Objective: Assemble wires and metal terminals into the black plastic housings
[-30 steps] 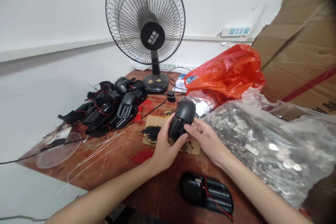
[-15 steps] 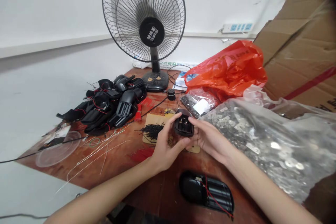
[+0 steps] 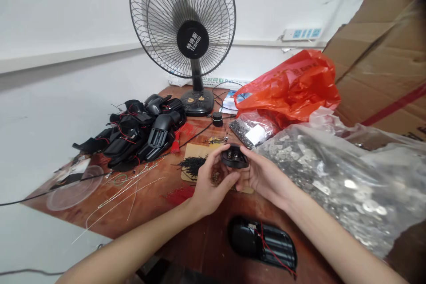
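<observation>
Both hands grip one black plastic housing [image 3: 234, 158] above the brown table [image 3: 199, 239], its end turned toward me so two metal contacts show inside. My left hand [image 3: 209, 184] wraps it from the left and below, thumb on top. My right hand [image 3: 262, 177] pinches its right side. Under the hands lies a small cardboard piece [image 3: 195, 153] with a heap of thin black wires [image 3: 193, 166]. A second black housing [image 3: 262, 244] with red wires lies on the table close to me.
A black desk fan [image 3: 183, 31] stands at the back. A pile of black housings [image 3: 140, 133] lies at left, with loose white wires [image 3: 126, 191] and a clear lid [image 3: 71, 188]. A red bag [image 3: 289, 88], a clear bag of metal parts [image 3: 349, 186] and cardboard [image 3: 382, 57] fill the right.
The housing stood upright with its rounded head high; both hands tipped it down and lowered it, so its open end now faces me.
</observation>
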Available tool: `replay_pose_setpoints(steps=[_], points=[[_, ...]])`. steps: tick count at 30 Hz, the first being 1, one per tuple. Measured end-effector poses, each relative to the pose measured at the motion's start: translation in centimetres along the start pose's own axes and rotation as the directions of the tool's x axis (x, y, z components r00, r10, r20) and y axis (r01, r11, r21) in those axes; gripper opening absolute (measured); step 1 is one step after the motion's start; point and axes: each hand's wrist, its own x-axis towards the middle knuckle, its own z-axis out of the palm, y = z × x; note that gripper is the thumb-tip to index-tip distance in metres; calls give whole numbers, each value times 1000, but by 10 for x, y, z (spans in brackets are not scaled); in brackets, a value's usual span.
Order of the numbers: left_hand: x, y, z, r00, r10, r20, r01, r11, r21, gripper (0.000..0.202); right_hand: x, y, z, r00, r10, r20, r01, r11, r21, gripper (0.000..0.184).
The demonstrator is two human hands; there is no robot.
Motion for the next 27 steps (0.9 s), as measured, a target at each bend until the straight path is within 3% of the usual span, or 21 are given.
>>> replay_pose_setpoints(steps=[10,13,15,17,20,23,27], points=[[-1,-4,-1,998,59,-25,-56,993,107,68,1,0,0,1000,11,14,-12,1000,26,36],[3,-9,-7,963,239,-126,-186,924,335,69,0,-1,-1,1000,27,-1,-27,999,17,34],[8,-9,-12,877,448,-171,-302,793,528,74,-1,-3,0,999,32,-3,-32,999,-4,34],[14,-7,-18,812,567,-136,-349,660,665,77,-4,-6,1,999,32,-9,-32,998,-59,35],[21,-5,-24,808,589,35,-428,544,722,67,-7,-9,3,1000,22,-16,-24,989,-144,35],[25,-8,-26,785,596,169,-526,496,691,56,-8,-11,5,999,16,-29,-22,979,-202,39],[28,-14,-26,770,617,162,-539,493,683,51,-7,-13,6,999,27,-29,-36,912,-409,59]])
